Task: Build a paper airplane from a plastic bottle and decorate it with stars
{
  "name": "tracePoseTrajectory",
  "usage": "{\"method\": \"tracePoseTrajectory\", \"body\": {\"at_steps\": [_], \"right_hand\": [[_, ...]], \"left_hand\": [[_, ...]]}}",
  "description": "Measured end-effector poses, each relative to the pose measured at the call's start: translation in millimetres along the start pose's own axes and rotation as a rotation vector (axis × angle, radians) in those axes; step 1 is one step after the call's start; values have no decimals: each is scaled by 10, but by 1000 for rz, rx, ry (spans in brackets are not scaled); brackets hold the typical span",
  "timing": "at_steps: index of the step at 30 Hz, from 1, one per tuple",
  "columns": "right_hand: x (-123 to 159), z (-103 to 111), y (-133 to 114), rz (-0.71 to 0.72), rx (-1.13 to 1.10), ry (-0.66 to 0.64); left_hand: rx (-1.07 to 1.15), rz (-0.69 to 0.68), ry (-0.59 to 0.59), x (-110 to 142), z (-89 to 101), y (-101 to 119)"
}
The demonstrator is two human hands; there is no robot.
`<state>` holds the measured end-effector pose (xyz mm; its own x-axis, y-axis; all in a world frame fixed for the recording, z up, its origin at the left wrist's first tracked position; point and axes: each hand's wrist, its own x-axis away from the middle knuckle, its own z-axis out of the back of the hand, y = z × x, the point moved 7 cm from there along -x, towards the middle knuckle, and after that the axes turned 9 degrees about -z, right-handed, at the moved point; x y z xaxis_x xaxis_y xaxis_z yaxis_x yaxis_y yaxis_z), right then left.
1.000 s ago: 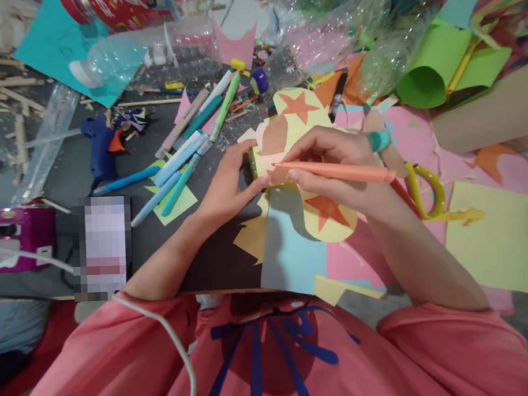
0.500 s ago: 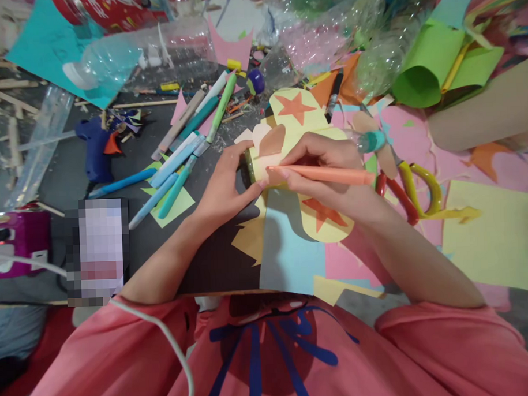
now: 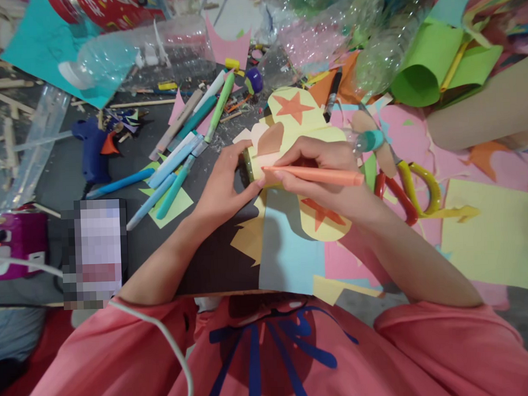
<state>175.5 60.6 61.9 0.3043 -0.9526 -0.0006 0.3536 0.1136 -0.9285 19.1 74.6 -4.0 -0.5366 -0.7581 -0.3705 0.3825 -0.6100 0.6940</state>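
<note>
My right hand [image 3: 321,173] is closed round an orange marker [image 3: 315,175], its tip resting on the left end of a yellow paper craft [image 3: 288,136]. The craft is a roll wrapped in yellow paper with orange stars [image 3: 292,107] and brown patches. My left hand [image 3: 222,188] presses its fingers and thumb against the left end of the craft and steadies it on the black sheet [image 3: 205,252]. A light blue paper [image 3: 287,249] lies under the craft.
Several markers [image 3: 176,166] lie left of my hands, with a blue glue gun [image 3: 91,152] beyond them. Red and yellow scissors [image 3: 408,187] lie to the right. Clear plastic bottles [image 3: 146,57], green rolled paper [image 3: 432,65] and coloured sheets crowd the far side. A magenta device [image 3: 14,241] sits at left.
The marker has slid left along the craft and its tip has moved slightly. My left hand keeps its hold. The view has shifted a little.
</note>
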Motion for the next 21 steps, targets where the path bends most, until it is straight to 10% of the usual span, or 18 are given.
{"method": "tracePoseTrajectory", "body": {"at_steps": [21], "right_hand": [[-21, 100, 13, 3, 49, 79]], "left_hand": [[2, 11, 2, -2, 15, 2]]}}
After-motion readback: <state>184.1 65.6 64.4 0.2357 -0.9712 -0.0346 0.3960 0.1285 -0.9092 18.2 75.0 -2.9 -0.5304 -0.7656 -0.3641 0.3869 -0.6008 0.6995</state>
